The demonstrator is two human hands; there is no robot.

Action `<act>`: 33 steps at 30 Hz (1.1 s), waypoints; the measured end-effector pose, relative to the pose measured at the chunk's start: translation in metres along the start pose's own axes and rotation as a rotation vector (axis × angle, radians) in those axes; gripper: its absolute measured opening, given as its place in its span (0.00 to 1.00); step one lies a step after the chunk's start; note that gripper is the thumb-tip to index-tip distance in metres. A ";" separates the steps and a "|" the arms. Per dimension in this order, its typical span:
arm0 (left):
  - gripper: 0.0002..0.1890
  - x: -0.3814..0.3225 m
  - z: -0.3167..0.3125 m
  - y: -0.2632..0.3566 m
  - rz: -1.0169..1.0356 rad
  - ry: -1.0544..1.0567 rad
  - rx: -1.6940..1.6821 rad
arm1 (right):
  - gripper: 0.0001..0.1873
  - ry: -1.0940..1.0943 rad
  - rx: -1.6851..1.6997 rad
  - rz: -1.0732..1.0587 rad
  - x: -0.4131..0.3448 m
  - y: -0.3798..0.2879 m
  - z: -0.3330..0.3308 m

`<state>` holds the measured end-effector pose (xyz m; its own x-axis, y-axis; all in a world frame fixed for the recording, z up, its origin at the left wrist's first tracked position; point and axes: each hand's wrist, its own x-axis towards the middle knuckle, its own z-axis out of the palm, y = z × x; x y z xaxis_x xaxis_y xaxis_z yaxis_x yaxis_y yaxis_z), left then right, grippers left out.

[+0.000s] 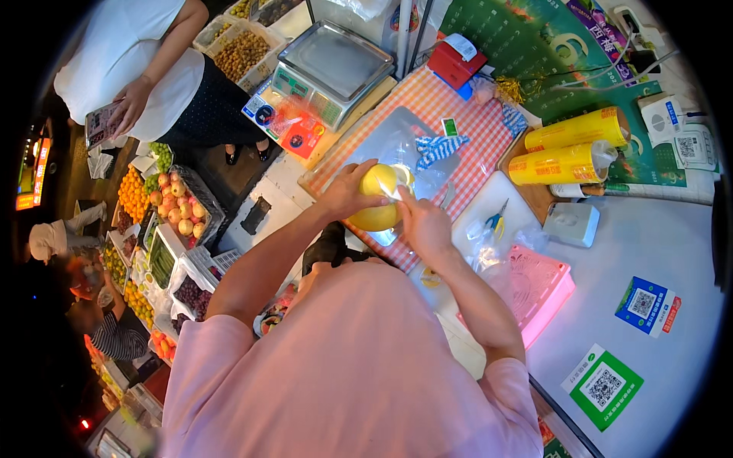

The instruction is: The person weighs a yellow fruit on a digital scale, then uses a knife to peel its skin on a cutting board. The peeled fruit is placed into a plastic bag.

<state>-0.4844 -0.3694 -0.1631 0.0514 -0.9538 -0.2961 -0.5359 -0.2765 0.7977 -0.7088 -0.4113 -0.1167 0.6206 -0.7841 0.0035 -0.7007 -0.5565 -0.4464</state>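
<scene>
A yellow pomelo (375,217) rests over a clear plastic sheet (366,143) at the near edge of a checked cloth. Its peel (378,180) is partly cut and lifted, with pale pith showing. My left hand (349,192) grips the fruit from the left, the thumb lying across its front. In my right hand (424,220) a small white pointed piece (392,190), perhaps a peeler, meets the peel; the fingers hide most of it. A knife (448,196) lies to the right of the fruit. Beyond it is a blue-and-white striped cloth (438,150).
A weighing scale (338,60) stands at the back left. On the right are scissors (497,218) on a white board (481,194), yellow film rolls (564,166) and a pink basket (541,286). Fruit crates (189,209) fill the left; a person with a phone (103,123) stands there.
</scene>
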 end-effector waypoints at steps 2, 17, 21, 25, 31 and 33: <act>0.55 -0.001 0.013 0.003 0.024 0.016 0.088 | 0.15 -0.139 -0.021 0.053 0.008 -0.007 -0.029; 0.60 -0.045 0.062 0.012 0.076 0.258 0.285 | 0.20 -0.690 -0.143 0.150 0.142 -0.004 -0.026; 0.58 -0.053 0.051 0.000 0.119 0.331 0.135 | 0.22 -0.987 -0.227 0.106 0.195 -0.005 -0.022; 0.45 -0.041 0.033 -0.017 0.007 0.476 -0.151 | 0.27 -0.404 -0.082 -0.132 0.130 0.024 -0.014; 0.40 0.016 0.010 -0.057 -0.092 0.267 -0.566 | 0.25 -0.022 -0.265 -0.284 0.009 0.022 -0.010; 0.43 0.020 -0.003 -0.044 -0.096 0.141 -0.472 | 0.25 0.078 -0.223 -0.299 -0.004 0.025 0.001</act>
<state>-0.4569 -0.3764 -0.2024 0.2123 -0.9191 -0.3318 -0.0850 -0.3557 0.9307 -0.7284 -0.4216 -0.1289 0.7869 -0.5915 0.1758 -0.5572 -0.8036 -0.2092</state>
